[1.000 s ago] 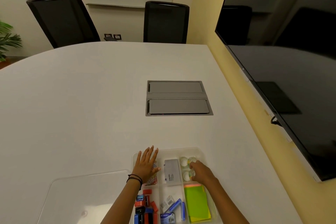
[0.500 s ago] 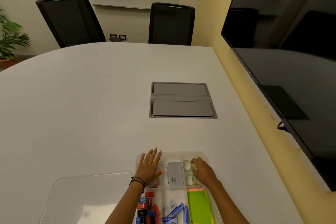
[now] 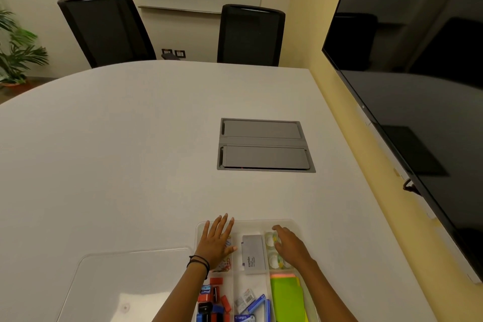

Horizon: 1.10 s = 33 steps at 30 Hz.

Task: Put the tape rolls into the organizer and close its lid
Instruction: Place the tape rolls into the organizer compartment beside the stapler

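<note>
A clear plastic organizer [image 3: 261, 223] with several compartments lies at the table's near edge. Clear tape rolls [image 3: 273, 260] sit in its far right compartment. My right hand [image 3: 290, 247] rests over them, fingers loosely curved; whether it grips a roll is hidden. My left hand [image 3: 217, 242] lies flat with fingers spread on the far left compartment, over coloured paper clips. The organizer's clear lid [image 3: 125, 282] lies flat on the table to the left, apart from the box.
A grey box [image 3: 254, 253] fills the middle far compartment. Green sticky notes [image 3: 286, 298], blue staple boxes [image 3: 254, 304] and red and black sharpeners [image 3: 213, 300] fill the near ones. A grey cable hatch [image 3: 265, 145] is set into the white table. A wall screen [image 3: 418, 86] hangs on the right.
My right hand has slid forward over the tape rolls in the far right compartment. My left hand stays flat on the left compartment. The camera has tilted slightly.
</note>
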{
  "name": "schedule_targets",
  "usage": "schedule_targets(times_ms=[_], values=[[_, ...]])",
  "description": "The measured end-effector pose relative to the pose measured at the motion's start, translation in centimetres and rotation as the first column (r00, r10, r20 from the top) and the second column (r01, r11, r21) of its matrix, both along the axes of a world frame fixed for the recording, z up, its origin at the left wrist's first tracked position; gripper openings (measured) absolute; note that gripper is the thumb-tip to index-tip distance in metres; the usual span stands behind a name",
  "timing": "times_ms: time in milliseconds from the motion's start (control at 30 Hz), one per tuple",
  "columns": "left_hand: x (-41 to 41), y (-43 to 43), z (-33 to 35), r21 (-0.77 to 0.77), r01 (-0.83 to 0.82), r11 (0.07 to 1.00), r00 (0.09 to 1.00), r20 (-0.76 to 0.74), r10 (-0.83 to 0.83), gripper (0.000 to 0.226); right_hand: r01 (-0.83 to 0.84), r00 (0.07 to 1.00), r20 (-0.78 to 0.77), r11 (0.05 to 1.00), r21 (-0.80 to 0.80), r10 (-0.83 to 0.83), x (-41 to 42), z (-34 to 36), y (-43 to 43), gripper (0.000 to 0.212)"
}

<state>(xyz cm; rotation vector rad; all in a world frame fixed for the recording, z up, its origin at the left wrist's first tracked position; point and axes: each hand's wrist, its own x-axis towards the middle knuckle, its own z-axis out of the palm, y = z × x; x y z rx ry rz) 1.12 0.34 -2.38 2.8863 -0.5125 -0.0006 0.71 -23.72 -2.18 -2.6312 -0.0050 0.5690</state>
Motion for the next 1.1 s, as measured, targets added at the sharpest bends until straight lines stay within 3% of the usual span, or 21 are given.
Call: schedule_targets(times_ms=[100, 367, 400, 500, 533, 700, 1100], values=[[0.0, 0.1, -0.3, -0.001, -0.008, 1.0, 1.0, 0.01, 0.008, 0.071, -0.012, 1.0, 0.004, 1.0, 0.021, 0.012, 0.1, 0.1, 0.3, 0.042], [-0.2, 0.0, 0.3, 0.04, 0.019, 0.999, 0.993, -0.116, -0.014, 0.063, -0.07, 0.996, 0.053, 0.997, 0.014, 0.069, 0.0, -0.4, 0.5, 0.043], [-0.3, 0.0, 0.4, 0.04, 0.034, 0.999, 0.99, -0.138, -0.028, 0.068, -0.052, 0.995, 0.084, 0.999, -0.009, 0.052, 0.0, -0.5, 0.5, 0.045], [-0.1, 0.0, 0.0, -0.058, 0.006, 0.998, 0.987, -0.159, -0.015, 0.129, 0.027, 0.995, 0.095, 0.998, -0.05, -0.022, 0.0, -0.8, 0.4, 0.047], [0.0, 0.0, 0.0, -0.078, 0.0, 0.997, 0.989, -0.148, -0.012, 0.137, 0.041, 0.997, 0.067, 0.998, -0.056, -0.037, 0.1, -0.9, 0.5, 0.048], [0.0, 0.2, 0.2, -0.025, 0.016, 1.0, 0.987, -0.16, -0.02, 0.139, 0.031, 0.999, -0.037, 0.998, -0.053, -0.033, 0.4, -1.3, 1.1, 0.052], [0.3, 0.2, 0.5, -0.003, -0.005, 1.0, 0.981, -0.196, 0.005, 0.131, 0.012, 1.0, 0.011, 0.995, -0.096, -0.011, -0.1, -3.2, 2.6, 0.051]])
